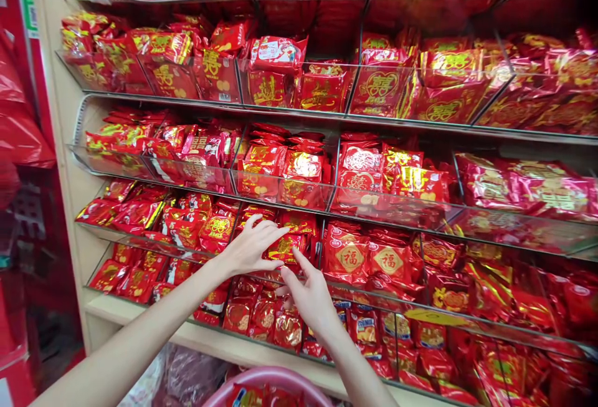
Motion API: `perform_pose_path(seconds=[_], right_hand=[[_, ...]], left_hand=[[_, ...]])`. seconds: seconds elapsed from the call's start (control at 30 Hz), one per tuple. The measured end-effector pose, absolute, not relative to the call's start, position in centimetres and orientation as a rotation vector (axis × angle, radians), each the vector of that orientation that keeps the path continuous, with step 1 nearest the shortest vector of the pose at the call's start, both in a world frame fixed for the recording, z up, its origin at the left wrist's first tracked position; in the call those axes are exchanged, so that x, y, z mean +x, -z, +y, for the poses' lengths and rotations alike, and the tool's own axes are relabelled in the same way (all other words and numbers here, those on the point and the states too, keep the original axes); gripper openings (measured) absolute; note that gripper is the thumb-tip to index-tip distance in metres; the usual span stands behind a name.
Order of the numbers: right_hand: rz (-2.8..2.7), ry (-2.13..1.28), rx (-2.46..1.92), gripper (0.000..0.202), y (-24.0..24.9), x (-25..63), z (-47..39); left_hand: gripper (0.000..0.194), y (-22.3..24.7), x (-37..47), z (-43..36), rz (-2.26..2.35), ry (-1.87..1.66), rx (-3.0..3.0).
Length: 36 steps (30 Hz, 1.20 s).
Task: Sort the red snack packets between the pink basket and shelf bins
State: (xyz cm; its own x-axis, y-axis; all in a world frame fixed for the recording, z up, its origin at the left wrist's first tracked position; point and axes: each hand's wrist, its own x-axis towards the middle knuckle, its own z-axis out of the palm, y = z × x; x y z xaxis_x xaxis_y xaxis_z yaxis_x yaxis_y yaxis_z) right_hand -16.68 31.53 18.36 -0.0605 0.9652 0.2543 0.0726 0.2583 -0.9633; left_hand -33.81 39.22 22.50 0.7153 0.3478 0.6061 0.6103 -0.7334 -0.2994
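My left hand (255, 246) reaches over the second-lowest shelf tier, fingers spread above a red and gold packet (286, 249). At that packet's lower right is my right hand (309, 292), its index finger and thumb stretched out and apart. Both hands are close to the packet's front edge; I cannot tell how firmly either touches it. Its other fingers are partly hidden behind the right thumb. Just right of the divider stand red packets with a gold diamond (351, 257). Similar red packets (219, 225) lie to the left of my left hand.
Clear plastic lips and dividers edge each tier, such as the front lip (280, 190) above my hands. A pink tub (224, 394) holding red packets stands below. Clear plastic bags (191, 373) lie beside it. Red packaging (21, 126) hangs at the far left.
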Motion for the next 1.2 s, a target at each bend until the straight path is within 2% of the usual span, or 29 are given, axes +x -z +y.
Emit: perform_pose_path(seconds=[0.57,0.93,1.2], right_hand=[[-1.316,-1.116,-0.939,0.087,-18.2,-16.8,30.3],[-1.336,-1.062,-0.919,0.093,-17.6,-17.2,30.0],[-1.326,-1.046,-0.931,0.092,-17.5,-16.9,29.8]], left_hand=[[0.065,-22.1,-32.2,37.5,-0.862,0.654,-2.316],[0.065,-21.3,-32.1,37.8,-0.892,0.646,-2.320],[0.068,-21.5,-32.2,37.7,-0.859,0.599,-2.332]])
